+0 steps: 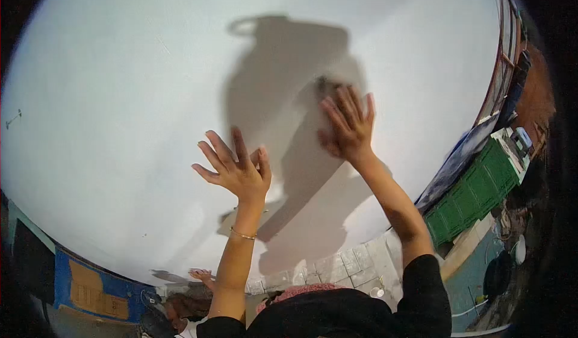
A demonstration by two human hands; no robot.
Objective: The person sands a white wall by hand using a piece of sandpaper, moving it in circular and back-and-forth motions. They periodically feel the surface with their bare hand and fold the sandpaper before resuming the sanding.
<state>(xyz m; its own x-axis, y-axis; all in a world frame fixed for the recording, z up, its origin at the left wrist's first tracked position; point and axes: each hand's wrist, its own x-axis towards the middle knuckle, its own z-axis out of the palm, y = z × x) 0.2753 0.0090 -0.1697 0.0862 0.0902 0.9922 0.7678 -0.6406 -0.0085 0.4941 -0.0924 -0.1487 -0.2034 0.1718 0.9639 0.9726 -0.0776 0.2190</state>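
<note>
A broad white wall (132,97) fills most of the head view. My left hand (238,172) is raised in front of it with the fingers spread, and a thin bracelet (242,234) circles the wrist. Higher and to the right, my right hand (349,127) is stretched out over the wall, fingers extended and slightly blurred. A small dark patch (327,86) shows on the wall just beyond its fingertips. Neither hand has anything visible in it. The large shadow of my head and arms falls across the wall around both hands.
Another person's hand (203,276) shows at the lower left, beside my left forearm. Pale floor tiles (340,267) run along the wall's foot. A green slatted object (475,190) stands at the right, and a blue-and-brown panel (99,287) at the lower left.
</note>
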